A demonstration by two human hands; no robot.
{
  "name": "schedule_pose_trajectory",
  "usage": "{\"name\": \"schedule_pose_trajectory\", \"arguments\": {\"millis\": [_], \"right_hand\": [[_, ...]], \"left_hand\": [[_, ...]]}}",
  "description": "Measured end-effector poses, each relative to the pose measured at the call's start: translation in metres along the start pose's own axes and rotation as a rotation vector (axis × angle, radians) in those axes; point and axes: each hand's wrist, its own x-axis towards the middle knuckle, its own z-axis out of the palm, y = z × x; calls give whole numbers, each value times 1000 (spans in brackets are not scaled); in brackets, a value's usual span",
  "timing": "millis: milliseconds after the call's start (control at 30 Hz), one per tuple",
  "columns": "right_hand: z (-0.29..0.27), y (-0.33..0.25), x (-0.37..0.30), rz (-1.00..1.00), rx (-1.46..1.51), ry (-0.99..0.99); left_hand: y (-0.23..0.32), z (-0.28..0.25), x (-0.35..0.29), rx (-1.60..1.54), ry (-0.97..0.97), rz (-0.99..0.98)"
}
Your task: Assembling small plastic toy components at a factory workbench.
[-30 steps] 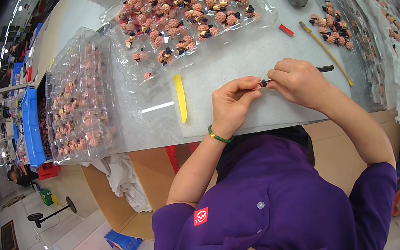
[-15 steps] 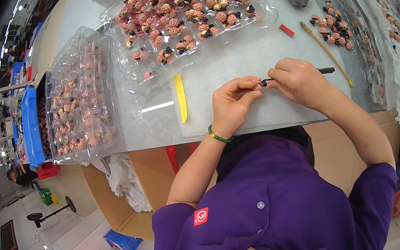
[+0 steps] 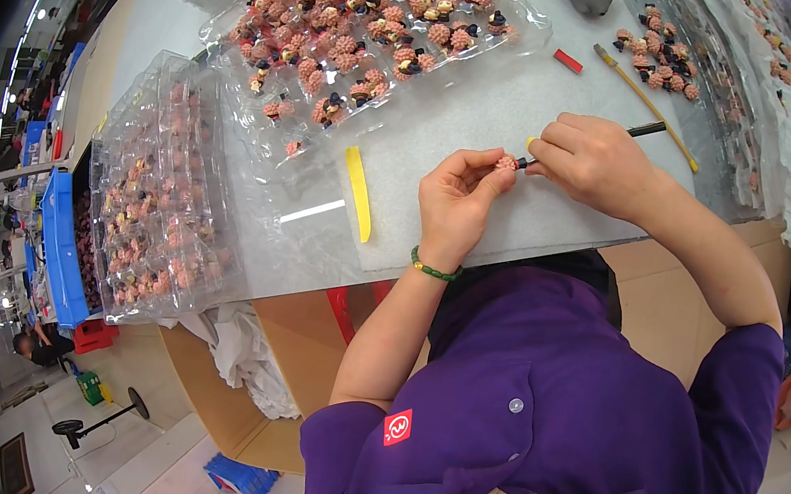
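Observation:
Between the thumb and fingers of my left hand (image 3: 457,200) is a small pink knobbly figurine (image 3: 507,163) with a dark blue part facing right. My right hand (image 3: 591,163) is closed around a thin black pen-like stick (image 3: 647,129), whose back end sticks out past the knuckles. Its fingertips meet the figurine's dark part, and the fingers hide the contact. A tiny yellow spot (image 3: 530,143) shows at the right fingertips; I cannot make out what it belongs to. Both hands are just above the near part of the pale mat (image 3: 432,122).
Clear plastic trays (image 3: 501,51) of similar figurines lie ahead, with another tray (image 3: 171,207) at left. Loose figurines (image 3: 656,57) sit far right beside a thin brush (image 3: 649,106) and a red piece (image 3: 568,61). A yellow strip (image 3: 358,195) lies left of my hands.
The figurine has turned in my left fingers, so more of its pink side shows. The black stick has shifted in my right hand, and a yellow spot now appears at the fingertips.

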Motion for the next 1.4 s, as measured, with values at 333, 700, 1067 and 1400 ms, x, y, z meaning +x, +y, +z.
{"name": "schedule_pose_trajectory", "arguments": {"millis": [333,700,1067,1400], "right_hand": [[1,0,0,35,-2,-22],[3,-1,-3,111,58,-56],[1,0,-1,90,59,-67],[4,3,1,112,68,-76]], "left_hand": [[-2,-1,0,11,-6,17],[-4,-2,0,18,-22,41],[-2,-1,0,28,-1,17],[-5,-2,0,-1,-29,50]]}}
